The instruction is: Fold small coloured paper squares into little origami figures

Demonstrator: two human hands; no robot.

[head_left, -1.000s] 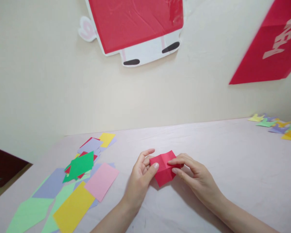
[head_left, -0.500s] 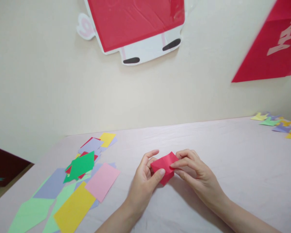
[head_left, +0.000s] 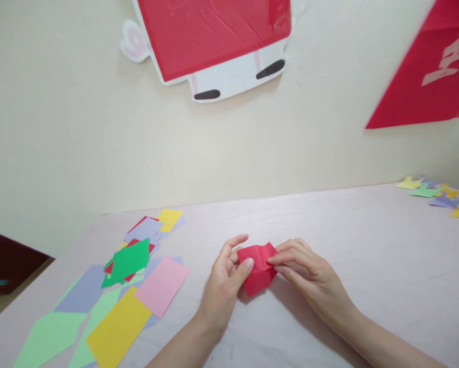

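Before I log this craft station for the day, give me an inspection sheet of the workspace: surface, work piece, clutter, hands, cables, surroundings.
Surface: pale pink table, flat, pushed against the wall.
Work piece: small red paper, partly folded with creases showing, held just above the table.
Clutter: loose coloured sheets in green, yellow, pink, lilac and red, overlapping on the left; folded paper shapes at the far right edge.
Hands: left hand pinches the red paper's left side, thumb on top; right hand pinches its right side.
Cables: nothing seen.
Surroundings: cream wall with a red and white cut-out and a red banner with white lettering.
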